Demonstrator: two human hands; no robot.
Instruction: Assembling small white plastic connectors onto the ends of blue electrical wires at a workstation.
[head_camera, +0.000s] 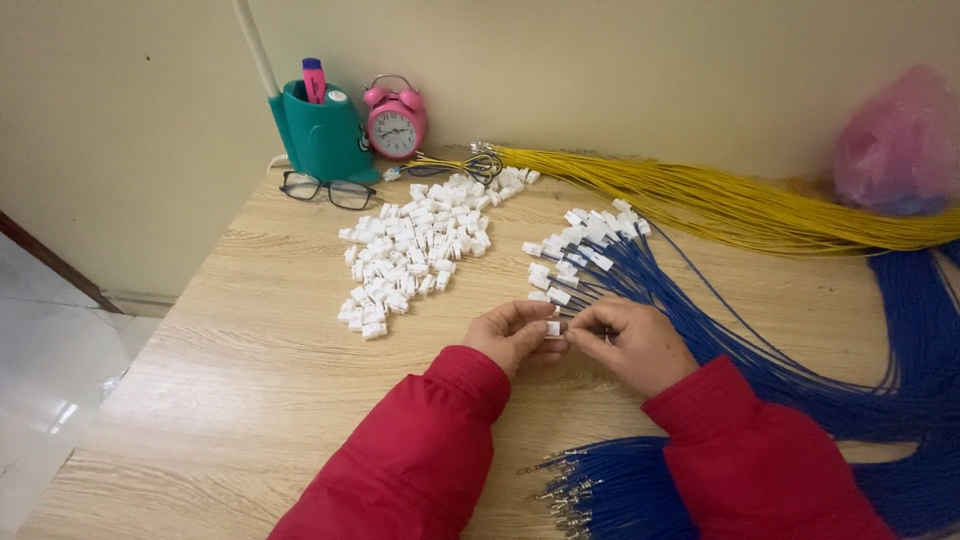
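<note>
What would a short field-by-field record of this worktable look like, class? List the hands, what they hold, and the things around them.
left hand: pinches a small white connector housing
right hand: fingertips at the same housing, with a blue wire
loose housings: white pile on the wooden table
fitted blue wires: fanned out with housings on
bare blue wires: bundle near the front edge
yellow wires: bundle along the wall
behind: pink alarm clock, teal pen holder, glasses, pink bag

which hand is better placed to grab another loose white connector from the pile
Left, probably. The left hand lies nearer the pile of loose white connectors, while the right hand sits by the blue wires.
</note>
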